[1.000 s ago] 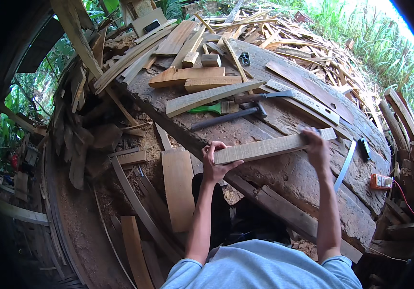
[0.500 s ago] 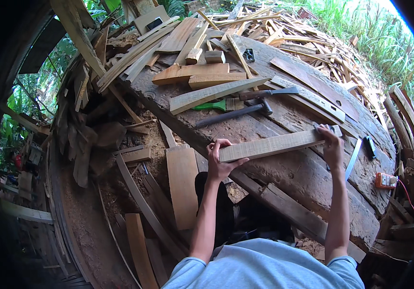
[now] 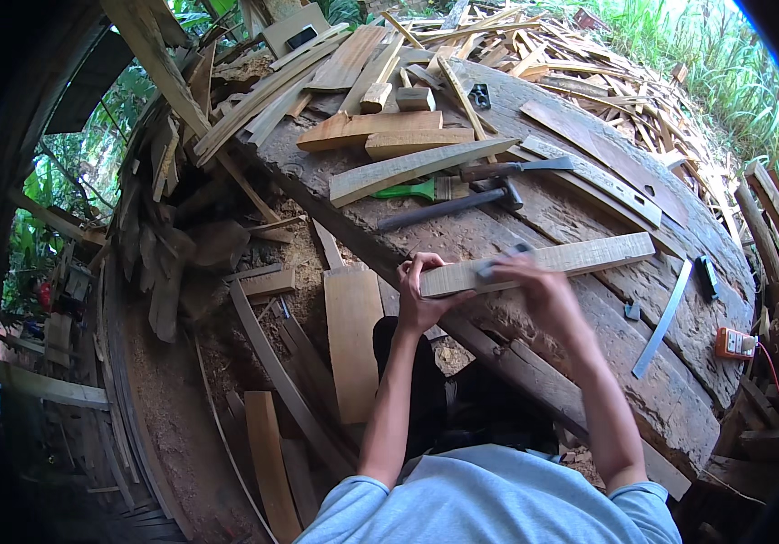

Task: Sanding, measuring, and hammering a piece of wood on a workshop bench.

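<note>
A squared wooden bar (image 3: 603, 253) lies slantwise over the bench, its left end closest to me. My left hand (image 3: 421, 306) is closed round that left end, thumb along the near side. On the bar's top face, near its left half, my right hand (image 3: 539, 283) grips a small dark grey-blue pad (image 3: 489, 268). Motion smears the hand and the pad, so the pad's exact kind cannot be made out. Beyond the bar lie a hammer (image 3: 444, 214), a green-handled paintbrush (image 3: 410, 190) and a dark-handled blade tool (image 3: 521, 169).
The thick, worn plank bench (image 3: 589, 335) carries several cut wood pieces (image 3: 421, 170) and a metal straightedge (image 3: 663, 317). An orange socket box (image 3: 732, 344) with a red wire sits at the right. Offcuts (image 3: 607, 91) pile up behind, and boards (image 3: 353, 340) lean at the left.
My right hand has left the bar's far right end and slid left along its top with the small pad. My left hand still holds the left end. The view has shifted slightly.
</note>
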The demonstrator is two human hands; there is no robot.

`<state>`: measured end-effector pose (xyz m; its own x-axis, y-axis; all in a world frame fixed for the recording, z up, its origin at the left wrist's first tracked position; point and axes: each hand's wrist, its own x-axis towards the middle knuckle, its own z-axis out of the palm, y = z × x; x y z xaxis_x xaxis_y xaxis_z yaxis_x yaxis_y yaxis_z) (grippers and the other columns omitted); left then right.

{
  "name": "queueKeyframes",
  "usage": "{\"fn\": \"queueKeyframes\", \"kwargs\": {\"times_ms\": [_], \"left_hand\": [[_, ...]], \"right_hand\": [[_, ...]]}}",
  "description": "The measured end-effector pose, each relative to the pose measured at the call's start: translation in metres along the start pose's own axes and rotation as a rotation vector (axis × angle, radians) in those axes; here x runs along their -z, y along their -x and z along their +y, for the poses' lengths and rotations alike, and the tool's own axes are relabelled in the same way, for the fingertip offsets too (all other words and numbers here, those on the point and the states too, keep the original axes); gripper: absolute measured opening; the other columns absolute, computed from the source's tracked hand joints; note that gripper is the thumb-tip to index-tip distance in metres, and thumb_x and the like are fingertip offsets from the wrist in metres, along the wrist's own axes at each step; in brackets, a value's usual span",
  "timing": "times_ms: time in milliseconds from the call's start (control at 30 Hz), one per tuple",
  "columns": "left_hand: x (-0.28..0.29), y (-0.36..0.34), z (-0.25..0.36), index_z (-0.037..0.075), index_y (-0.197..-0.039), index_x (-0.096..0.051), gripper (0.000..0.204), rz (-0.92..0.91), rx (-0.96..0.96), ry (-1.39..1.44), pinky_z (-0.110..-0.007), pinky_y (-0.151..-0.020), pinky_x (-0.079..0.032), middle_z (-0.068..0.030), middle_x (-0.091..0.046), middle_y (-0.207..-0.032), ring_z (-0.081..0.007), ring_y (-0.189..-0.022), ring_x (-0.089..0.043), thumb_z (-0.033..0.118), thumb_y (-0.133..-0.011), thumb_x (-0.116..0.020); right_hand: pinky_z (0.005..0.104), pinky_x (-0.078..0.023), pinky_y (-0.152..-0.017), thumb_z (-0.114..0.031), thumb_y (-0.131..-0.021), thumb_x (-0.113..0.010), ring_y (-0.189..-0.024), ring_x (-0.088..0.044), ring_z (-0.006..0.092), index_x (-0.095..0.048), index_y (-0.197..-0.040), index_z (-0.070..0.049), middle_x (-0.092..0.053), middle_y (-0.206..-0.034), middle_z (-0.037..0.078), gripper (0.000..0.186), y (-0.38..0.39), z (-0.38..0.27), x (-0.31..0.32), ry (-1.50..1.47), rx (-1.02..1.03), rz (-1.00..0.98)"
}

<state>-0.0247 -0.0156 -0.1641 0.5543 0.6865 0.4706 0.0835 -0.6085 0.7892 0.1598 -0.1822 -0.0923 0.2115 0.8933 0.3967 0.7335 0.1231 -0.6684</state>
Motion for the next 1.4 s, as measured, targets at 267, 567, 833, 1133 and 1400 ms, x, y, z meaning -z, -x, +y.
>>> {"fn": "queueKeyframes", "kwargs": {"times_ms": [267, 567, 833, 1133, 1400], "left_hand": [[-0.001, -0.001, 0.005, 0.012, -0.103, -0.057, 0.069, 0.021, -0.028, -0.062, -0.041, -0.097, -0.036, -0.0026, -0.064, -0.093, -0.0231, -0.089, -0.062, 0.046, -0.059, -0.097], [0.001, 0.0, 0.003, 0.012, -0.103, -0.058, 0.064, -0.02, 0.019, -0.009, -0.042, -0.096, -0.037, -0.0031, -0.065, -0.096, -0.0244, -0.09, -0.061, 0.036, -0.059, -0.097], [-0.001, -0.001, 0.004, 0.01, -0.101, -0.058, 0.068, 0.018, -0.032, -0.051, -0.041, -0.091, -0.045, -0.0054, -0.062, -0.096, -0.0251, -0.095, -0.058, 0.042, -0.058, -0.099], [0.002, -0.001, 0.005, 0.009, -0.101, -0.058, 0.066, -0.013, 0.032, -0.023, -0.041, -0.09, -0.046, -0.0058, -0.062, -0.097, -0.0244, -0.095, -0.058, 0.035, -0.058, -0.1], [0.002, -0.001, 0.006, 0.009, -0.1, -0.057, 0.067, -0.005, -0.014, -0.059, -0.04, -0.09, -0.046, -0.006, -0.063, -0.096, -0.0256, -0.093, -0.059, 0.044, -0.059, -0.098]], "right_hand": [[0.0333, -0.057, -0.099, 0.017, -0.087, -0.051, -0.107, -0.072, 0.0219, -0.075, -0.114, -0.004, -0.075, -0.118, 0.011, 0.042, 0.022, 0.046, 0.075, -0.004, -0.276, 0.183], [0.0444, -0.041, -0.118, 0.012, -0.082, -0.062, -0.136, -0.054, 0.0302, -0.072, -0.123, -0.01, -0.066, -0.135, 0.011, 0.047, -0.003, -0.015, -0.031, 0.011, 0.118, -0.115], [0.0395, -0.05, -0.11, 0.01, -0.087, -0.054, -0.117, -0.068, 0.031, -0.077, -0.111, -0.004, -0.074, -0.116, 0.017, 0.036, 0.021, 0.042, 0.071, 0.208, -0.623, 0.5], [0.046, -0.042, -0.117, 0.015, -0.08, -0.058, -0.129, -0.059, 0.0344, -0.074, -0.118, -0.008, -0.068, -0.131, 0.014, 0.047, -0.009, -0.021, -0.04, -0.073, 0.072, -0.048], [0.0438, -0.042, -0.117, 0.016, -0.085, -0.051, -0.128, -0.061, 0.0312, -0.075, -0.118, -0.006, -0.069, -0.127, 0.015, 0.047, 0.023, 0.039, 0.072, 0.293, -0.379, 0.339]]}}
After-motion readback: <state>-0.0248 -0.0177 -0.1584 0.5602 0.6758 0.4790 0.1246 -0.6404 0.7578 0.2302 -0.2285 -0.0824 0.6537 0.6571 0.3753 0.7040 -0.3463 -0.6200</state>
